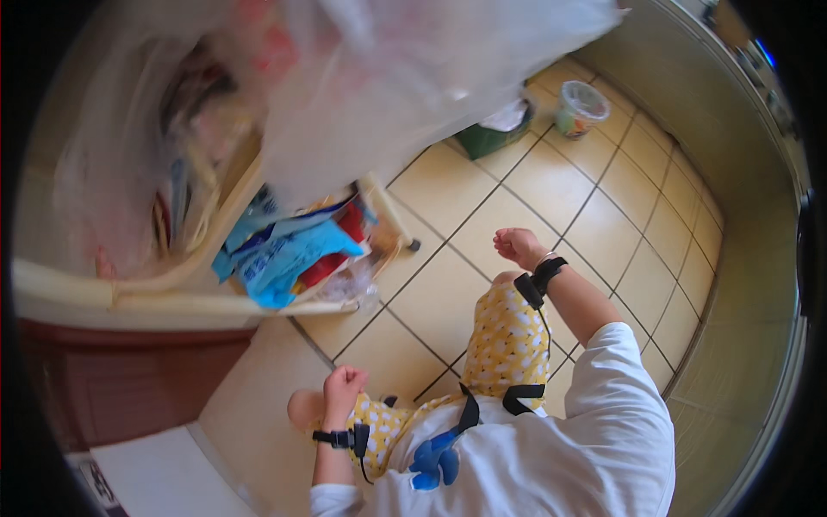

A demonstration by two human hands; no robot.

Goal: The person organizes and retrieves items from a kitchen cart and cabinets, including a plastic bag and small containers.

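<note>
My left hand (pixel 345 392) is curled into a fist above my left knee, touching nothing that I can see. Farther forward, my right hand (pixel 519 247) is also closed, just beyond my right knee and over the tiled floor. No object shows in either hand. Ahead and to the left is a cream shelf rack (pixel 233 304). Its lower shelf holds crumpled blue packages (pixel 301 250) with some red and yellow ones among them. A large translucent plastic bag (pixel 362 103) hangs over the rack and hides part of it.
A clear plastic tub (pixel 581 108) stands on the tiled floor (pixel 551 185) at the far right, near a green box (pixel 495 133) with white stuff on top. A cabinet-like panel (pixel 741 284) runs along the right. A dark red wooden door or panel (pixel 129 370) is at left.
</note>
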